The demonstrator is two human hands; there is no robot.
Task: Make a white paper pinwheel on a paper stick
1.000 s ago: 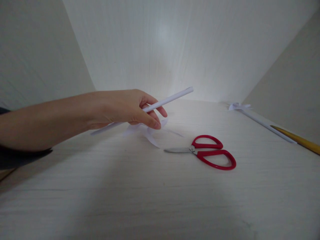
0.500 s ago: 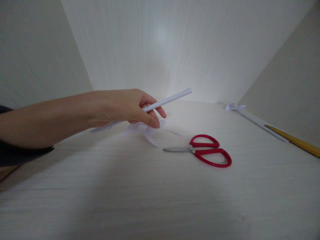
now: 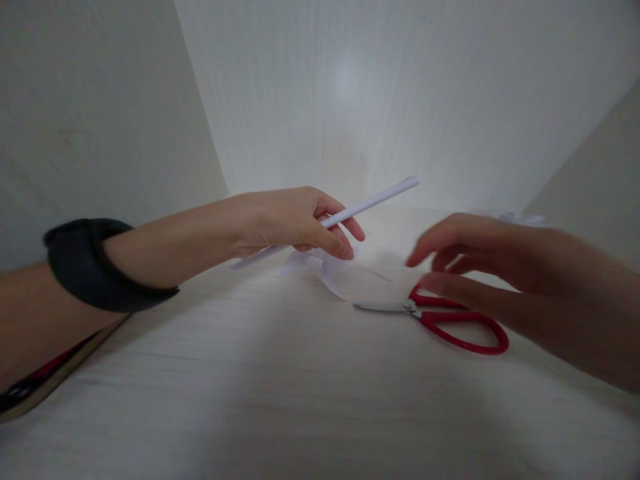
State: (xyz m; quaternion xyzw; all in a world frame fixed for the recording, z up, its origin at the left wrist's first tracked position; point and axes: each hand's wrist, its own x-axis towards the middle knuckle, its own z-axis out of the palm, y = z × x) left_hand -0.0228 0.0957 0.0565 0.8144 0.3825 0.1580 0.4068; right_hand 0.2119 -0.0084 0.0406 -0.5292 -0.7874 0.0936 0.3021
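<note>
A thin rolled paper tube [image 3: 383, 198] slants up to the right through my left hand [image 3: 305, 220], whose fingers close around it. Its lower end shows below my wrist. Under that hand lie curled white paper strips [image 3: 333, 275], partly hidden by the fingers. My right hand [image 3: 495, 267], slightly blurred, hovers above and beside a pair of scissors [image 3: 463, 331], thumb and fingers apart and holding nothing. The scissors have red handles and lie on the pale surface, blades to the left; the hand covers part of the upper handle.
Pale walls [image 3: 330, 87] enclose the surface at the back and both sides. Behind my right hand, a bit of white paper [image 3: 523, 218] shows at the back right. At the lower left, under my arm, is the edge of a dark and red object [image 3: 55, 370].
My right hand has come in from the right, over the scissors. The whole view has shifted, so things appear further right. My left hand still grips the paper tube.
</note>
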